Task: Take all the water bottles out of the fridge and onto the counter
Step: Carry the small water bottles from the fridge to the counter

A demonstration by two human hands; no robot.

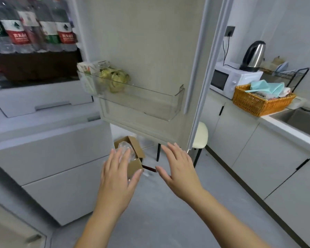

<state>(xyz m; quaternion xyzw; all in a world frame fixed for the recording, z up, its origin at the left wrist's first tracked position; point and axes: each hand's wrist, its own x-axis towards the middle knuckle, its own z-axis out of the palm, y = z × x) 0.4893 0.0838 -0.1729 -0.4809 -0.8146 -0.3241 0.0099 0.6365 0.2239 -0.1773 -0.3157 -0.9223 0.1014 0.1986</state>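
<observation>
Several clear water bottles (32,29) with red, white and green labels stand in a row on a fridge shelf at the top left. The fridge door (145,42) hangs open in the middle. The white counter (283,126) runs along the right. My left hand (117,176) and my right hand (179,169) are stretched out low in front of me, fingers straight and spread, holding nothing. Both are well below the bottles and touch nothing.
A clear door bin (150,102) holds green produce and a packet. On the counter stand a microwave (231,79), a kettle (253,56), an orange basket (259,102) of cloths and a dish rack; a sink (301,120) lies beyond. A cardboard box (134,156) and a stool (200,135) stand on the floor.
</observation>
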